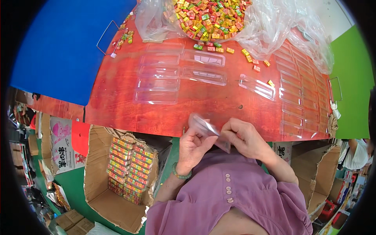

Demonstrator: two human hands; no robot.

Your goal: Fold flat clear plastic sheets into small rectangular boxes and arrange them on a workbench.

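Note:
Just over the front edge of the table, my left hand (194,148) grips a clear plastic tray (203,127), slightly blurred and tilted. My right hand (246,138) is closed with fingers and thumb pinched at the tray's right end. No sweets can be made out in it. Beyond my hands, several like trays (158,84) lie in a block at left centre. One separate tray (256,87) sits to the right, with a yellow wrapped sweet (271,83) by its end. A large heap of small wrapped sweets (211,19) stands at the back.
More clear trays (291,98) cover the table's right side. Plastic sheeting (270,27) surrounds the heap, with loose sweets (249,58) before it. Blue (66,47) and green boards (352,86) flank the red table (117,105). Below left, an open carton (100,196) holds stacked packs of sweets.

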